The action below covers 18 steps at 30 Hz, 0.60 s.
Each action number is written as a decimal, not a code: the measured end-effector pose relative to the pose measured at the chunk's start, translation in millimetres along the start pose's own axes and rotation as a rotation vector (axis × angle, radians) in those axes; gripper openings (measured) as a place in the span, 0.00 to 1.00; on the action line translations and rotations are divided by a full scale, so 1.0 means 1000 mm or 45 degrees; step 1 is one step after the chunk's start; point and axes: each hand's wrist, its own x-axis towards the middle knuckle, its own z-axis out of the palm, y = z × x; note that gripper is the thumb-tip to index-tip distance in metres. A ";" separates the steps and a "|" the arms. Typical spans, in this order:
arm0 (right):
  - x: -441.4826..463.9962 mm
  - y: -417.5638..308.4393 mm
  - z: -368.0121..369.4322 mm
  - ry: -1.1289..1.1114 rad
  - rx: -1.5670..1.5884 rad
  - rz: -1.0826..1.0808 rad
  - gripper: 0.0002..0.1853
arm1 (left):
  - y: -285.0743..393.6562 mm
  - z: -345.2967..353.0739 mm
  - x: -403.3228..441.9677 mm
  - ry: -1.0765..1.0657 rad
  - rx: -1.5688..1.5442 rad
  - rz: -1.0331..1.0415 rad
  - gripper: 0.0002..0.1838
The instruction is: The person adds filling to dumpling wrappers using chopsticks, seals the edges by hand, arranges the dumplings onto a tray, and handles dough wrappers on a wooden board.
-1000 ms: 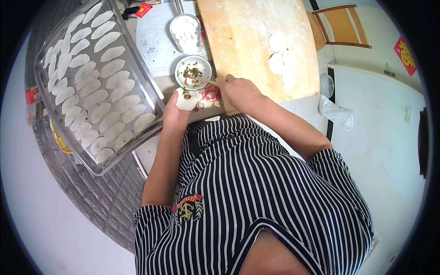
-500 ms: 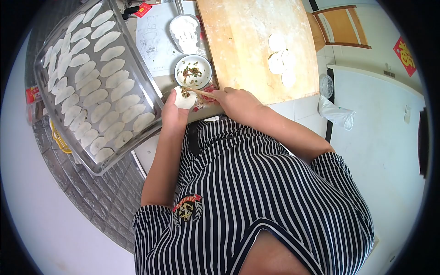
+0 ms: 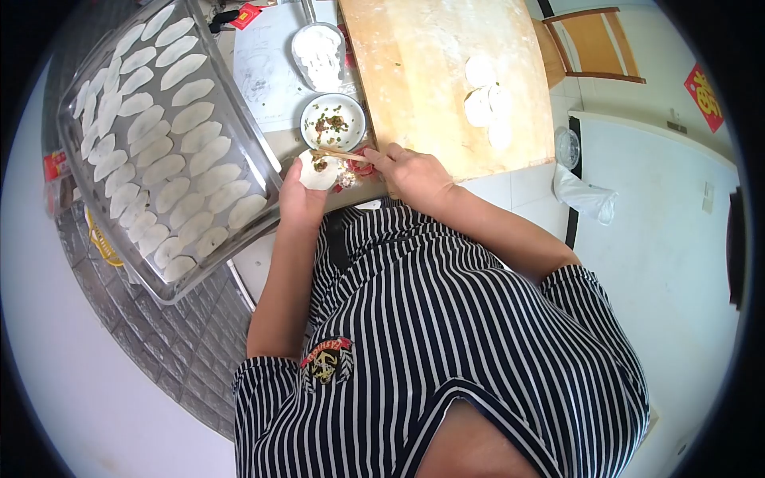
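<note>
A round white dumpling wrapper lies across the fingers of my left hand. A small heap of dark green and brown filling sits on it. My right hand grips a pair of wooden chopsticks, whose tips are over the wrapper's upper edge, just above the heap. Right above the wrapper stands a white bowl with bits of filling spread over its bottom. The fingers of my left hand under the wrapper are hidden.
To the left, a large metal tray holds many folded dumplings in rows. A floury wooden board carries several wrappers at its right. A scoop of flour lies behind the bowl. A wooden chair is at the far right.
The chopsticks have lifted slightly off the filling toward the wrapper's upper edge. The filling now shows more plainly on the wrapper. The view has shifted slightly.
</note>
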 end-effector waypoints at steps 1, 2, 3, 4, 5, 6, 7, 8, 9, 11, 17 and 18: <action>-0.001 0.001 0.004 -0.001 0.000 -0.002 0.28 | 0.000 0.002 -0.001 0.010 0.022 0.004 0.22; -0.002 0.001 0.006 0.004 -0.021 -0.018 0.28 | 0.000 0.004 -0.003 0.011 0.020 0.004 0.22; -0.003 0.001 0.007 0.008 -0.044 -0.034 0.29 | 0.000 0.008 -0.007 0.040 0.021 0.022 0.22; -0.003 0.004 0.011 0.010 -0.044 -0.036 0.29 | 0.001 0.009 -0.008 0.068 0.024 0.041 0.22; -0.004 0.008 0.013 0.120 -0.093 -0.106 0.30 | 0.000 0.009 -0.007 0.068 0.022 0.042 0.22; -0.005 0.010 0.013 0.229 -0.140 -0.175 0.31 | 0.000 0.007 -0.007 0.055 0.024 0.056 0.22; -0.006 0.011 0.011 0.228 -0.141 -0.177 0.31 | 0.000 0.006 -0.006 0.043 0.025 0.069 0.22; -0.007 0.012 0.008 0.214 -0.151 -0.186 0.31 | -0.001 0.005 -0.005 0.044 0.024 0.071 0.22; -0.008 0.012 0.006 0.202 -0.162 -0.196 0.32 | -0.001 0.004 -0.005 0.047 0.002 0.071 0.22; -0.010 0.014 0.002 0.139 -0.139 -0.200 0.31 | -0.002 0.003 -0.004 0.053 -0.022 0.074 0.22; -0.014 0.029 -0.004 0.065 -0.157 -0.202 0.32 | -0.002 -0.005 0.001 0.079 -0.128 0.076 0.22; -0.013 0.033 -0.004 0.133 -0.168 -0.202 0.33 | -0.001 -0.004 0.002 0.081 -0.128 0.091 0.22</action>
